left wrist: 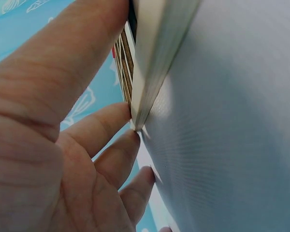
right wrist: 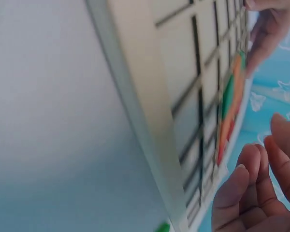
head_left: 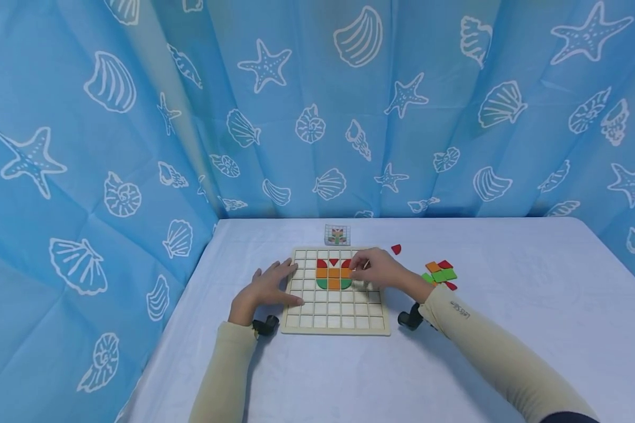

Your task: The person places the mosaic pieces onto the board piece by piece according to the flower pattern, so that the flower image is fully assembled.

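A pale gridded board (head_left: pixel 336 331) lies on the table. Coloured tiles form a pattern in its upper middle: orange squares (head_left: pixel 334 273) in the centre, green rounded corner tiles (head_left: pixel 323 284) below, and a red triangle (head_left: pixel 334 262) with red rounded tiles above. My left hand (head_left: pixel 270 285) spreads along the board's left side, fingertips at the frame's edge (left wrist: pixel 154 53) and thumb over it. At the pattern's right side is my right hand (head_left: pixel 378 269), fingertips close to the orange row. In the right wrist view, its fingers (right wrist: pixel 234 186) bend loosely with nothing visible between them.
Behind the board lies a small pattern card (head_left: pixel 337 235). One red rounded tile (head_left: pixel 396 249) sits off the board's upper right corner. Further right is a pile of loose green (head_left: pixel 444 274), orange and red tiles, partly hidden by my right wrist. A blue shell-print curtain (head_left: pixel 307 158) hangs behind.
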Tool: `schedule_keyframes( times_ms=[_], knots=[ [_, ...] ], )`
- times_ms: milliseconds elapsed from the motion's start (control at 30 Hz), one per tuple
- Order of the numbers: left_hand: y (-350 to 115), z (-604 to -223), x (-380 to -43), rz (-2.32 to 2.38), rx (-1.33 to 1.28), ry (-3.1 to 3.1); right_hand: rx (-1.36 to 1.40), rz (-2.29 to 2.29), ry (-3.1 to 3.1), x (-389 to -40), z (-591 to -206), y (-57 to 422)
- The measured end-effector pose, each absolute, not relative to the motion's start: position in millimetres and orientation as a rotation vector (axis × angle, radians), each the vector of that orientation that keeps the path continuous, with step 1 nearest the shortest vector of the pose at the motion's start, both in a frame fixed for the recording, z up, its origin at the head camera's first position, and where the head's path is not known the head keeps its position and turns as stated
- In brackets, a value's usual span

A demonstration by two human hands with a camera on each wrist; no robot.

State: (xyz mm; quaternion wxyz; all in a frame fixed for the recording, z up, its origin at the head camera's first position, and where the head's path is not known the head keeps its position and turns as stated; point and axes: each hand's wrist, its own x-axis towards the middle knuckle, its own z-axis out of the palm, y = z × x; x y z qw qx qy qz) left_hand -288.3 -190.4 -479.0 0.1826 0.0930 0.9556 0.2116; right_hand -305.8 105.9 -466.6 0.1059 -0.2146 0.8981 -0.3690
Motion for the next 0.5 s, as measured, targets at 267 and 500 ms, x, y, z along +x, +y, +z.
schedule_keyframes(
  times_ms=[267,500],
  knots=[
    [-188,-481,-287,0.575,0.266,2.699,-0.584,-1.060,2.742,-303,-447,146],
    [-191,-480,-286,0.594,0.275,2.715,-0.535,-1.060,2.836,-299,-442,171]
  ],
)
